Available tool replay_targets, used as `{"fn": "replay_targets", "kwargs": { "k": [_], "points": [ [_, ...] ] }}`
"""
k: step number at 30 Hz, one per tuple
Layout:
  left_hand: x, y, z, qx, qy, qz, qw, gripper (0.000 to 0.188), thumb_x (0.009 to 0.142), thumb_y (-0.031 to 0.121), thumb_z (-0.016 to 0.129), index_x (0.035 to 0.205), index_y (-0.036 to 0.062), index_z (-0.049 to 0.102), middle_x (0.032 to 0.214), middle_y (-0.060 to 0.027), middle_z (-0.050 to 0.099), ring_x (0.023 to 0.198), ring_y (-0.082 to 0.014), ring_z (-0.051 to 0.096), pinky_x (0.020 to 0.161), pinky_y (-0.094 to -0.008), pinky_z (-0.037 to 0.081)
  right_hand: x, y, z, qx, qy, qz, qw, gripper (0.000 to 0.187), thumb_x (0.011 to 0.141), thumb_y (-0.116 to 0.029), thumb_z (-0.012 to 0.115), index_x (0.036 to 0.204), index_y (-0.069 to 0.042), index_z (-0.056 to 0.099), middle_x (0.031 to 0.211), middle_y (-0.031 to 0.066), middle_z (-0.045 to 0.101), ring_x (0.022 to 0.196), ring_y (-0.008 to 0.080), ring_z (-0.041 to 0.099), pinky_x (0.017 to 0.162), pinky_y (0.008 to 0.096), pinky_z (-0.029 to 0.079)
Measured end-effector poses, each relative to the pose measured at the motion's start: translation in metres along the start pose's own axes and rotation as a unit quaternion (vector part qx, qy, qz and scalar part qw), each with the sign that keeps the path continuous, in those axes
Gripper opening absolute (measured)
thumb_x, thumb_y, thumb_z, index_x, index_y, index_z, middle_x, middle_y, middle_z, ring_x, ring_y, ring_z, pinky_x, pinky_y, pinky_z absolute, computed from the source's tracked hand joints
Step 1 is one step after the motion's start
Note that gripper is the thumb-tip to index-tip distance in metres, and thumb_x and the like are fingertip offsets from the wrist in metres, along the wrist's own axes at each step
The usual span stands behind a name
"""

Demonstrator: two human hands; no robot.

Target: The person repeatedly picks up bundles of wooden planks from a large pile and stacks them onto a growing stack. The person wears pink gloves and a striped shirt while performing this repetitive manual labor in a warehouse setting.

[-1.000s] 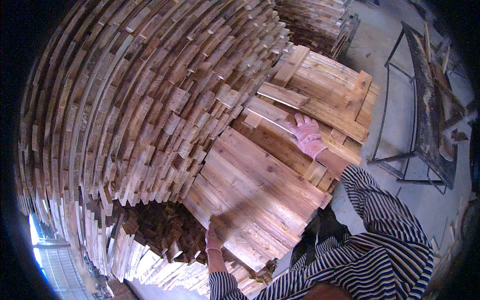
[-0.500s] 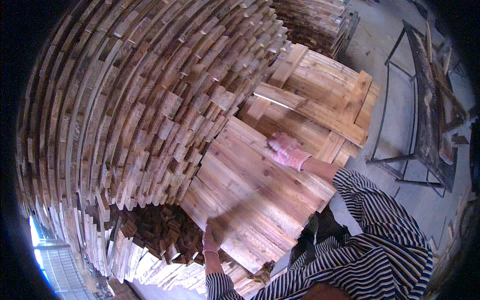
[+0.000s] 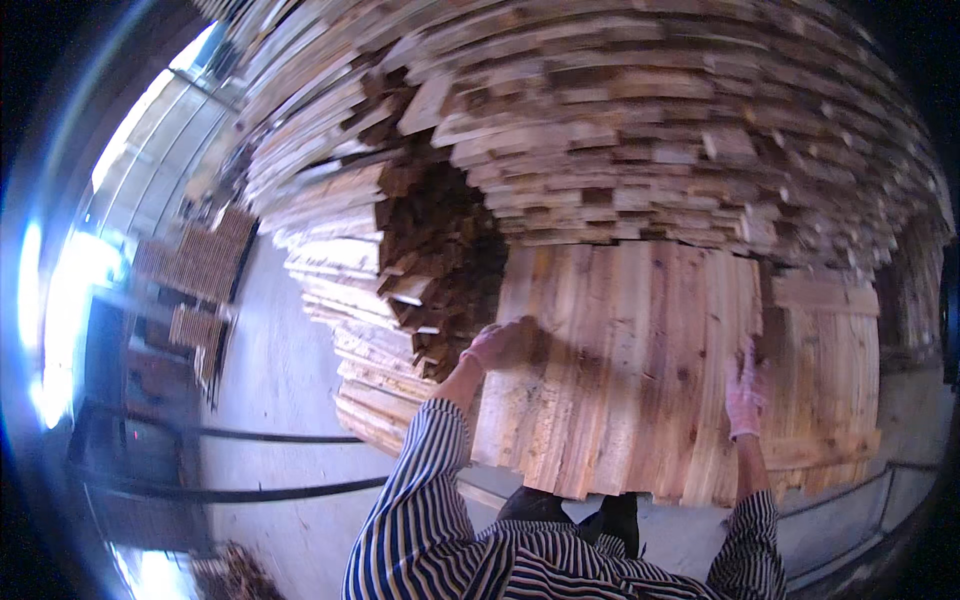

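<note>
Two opposite edges of a wooden panel (image 3: 620,375) have company: it lies between the hands. The left hand (image 3: 495,345) remains at the left edge, fingers reaching over the boards; blur hides whether it pinches them, so I cannot tell. The right hand (image 3: 745,393) stretches along the right edge, fingers pointing away; whether they curl under the side, I cannot tell. A second ago it was beyond that edge; now both sides appear to be under control. The view has swung too, showing more beyond the left hand.

Out there, floor (image 3: 265,350), crossed by dark bars (image 3: 280,437), offers the widest room. Closer, pale planks (image 3: 340,265) and jutting plank ends (image 3: 425,285) sit just beside the left hand. Ahead of both hands, stacked planks (image 3: 640,140) border the far edge, leaving little space; the uneven near edge faces the person's legs. Past the right hand, a second panel (image 3: 825,365) lies close by.
</note>
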State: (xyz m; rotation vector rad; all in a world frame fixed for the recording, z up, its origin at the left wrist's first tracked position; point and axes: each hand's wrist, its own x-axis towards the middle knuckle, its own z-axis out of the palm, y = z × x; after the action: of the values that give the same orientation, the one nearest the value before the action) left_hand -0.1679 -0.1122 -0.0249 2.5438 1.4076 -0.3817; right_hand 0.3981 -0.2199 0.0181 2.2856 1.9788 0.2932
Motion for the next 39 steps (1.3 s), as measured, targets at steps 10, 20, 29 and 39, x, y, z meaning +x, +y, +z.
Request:
{"fn": "replay_targets", "kwargs": {
  "k": [10, 20, 29, 39],
  "points": [
    [-0.026, 0.005, 0.031, 0.104, 0.114, -0.011, 0.988, 0.059, 0.092, 0.025, 0.052, 0.149, 0.016, 0.042, 0.15, -0.0033, 0.046, 0.128, -0.0216, 0.05, 0.109, -0.0398, 0.038, 0.028, -0.234, -0.109, 0.436, 0.056, -0.179, 0.88, 0.081, 0.096, -0.038, 0.061, 0.158, -0.011, 0.016, 0.163, 0.0231, 0.015, 0.148, 0.043, 0.022, 0.12, 0.0485, 0.024],
    [-0.167, -0.042, -0.115, -0.789, 0.385, -0.097, 0.469, 0.058, 0.095, 0.014, 0.068, 0.146, 0.0004, 0.043, 0.146, -0.013, 0.048, 0.132, -0.0218, 0.047, 0.11, -0.0347, 0.04, 0.171, -0.544, -0.363, 0.314, 0.121, -0.326, 0.884, 0.097, 0.09, -0.047, 0.067, 0.159, -0.012, 0.009, 0.163, 0.0258, 0.007, 0.146, 0.0433, 0.027, 0.117, 0.0468, 0.034],
    [-0.212, -0.185, -0.197, -0.785, 0.453, -0.08, 0.416, 0.06, 0.095, 0.022, 0.069, 0.146, 0.0015, 0.043, 0.141, -0.0125, 0.052, 0.126, -0.0211, 0.053, 0.1, -0.0328, 0.047, 0.218, -0.639, -0.444, 0.08, 0.072, -0.415, 0.903, 0.103, 0.07, -0.02, 0.082, 0.157, -0.022, 0.025, 0.133, 0.0167, 0.054, 0.118, 0.0345, 0.057, 0.098, 0.0445, 0.049],
    [-0.22, -0.228, -0.245, -0.876, 0.444, -0.082, 0.171, 0.106, 0.082, 0.084, 0.042, 0.157, 0.011, 0.02, 0.159, -0.0227, 0.025, 0.147, -0.0373, 0.026, 0.115, -0.0653, 0.023, 0.068, -0.508, -0.479, 0.063, -0.037, -0.482, 0.873, 0.113, 0.068, -0.058, 0.069, 0.153, 0.0, 0.022, 0.093, 0.0225, 0.053, 0.058, 0.0191, 0.054, 0.036, 0.0308, 0.04]
  ]
}}
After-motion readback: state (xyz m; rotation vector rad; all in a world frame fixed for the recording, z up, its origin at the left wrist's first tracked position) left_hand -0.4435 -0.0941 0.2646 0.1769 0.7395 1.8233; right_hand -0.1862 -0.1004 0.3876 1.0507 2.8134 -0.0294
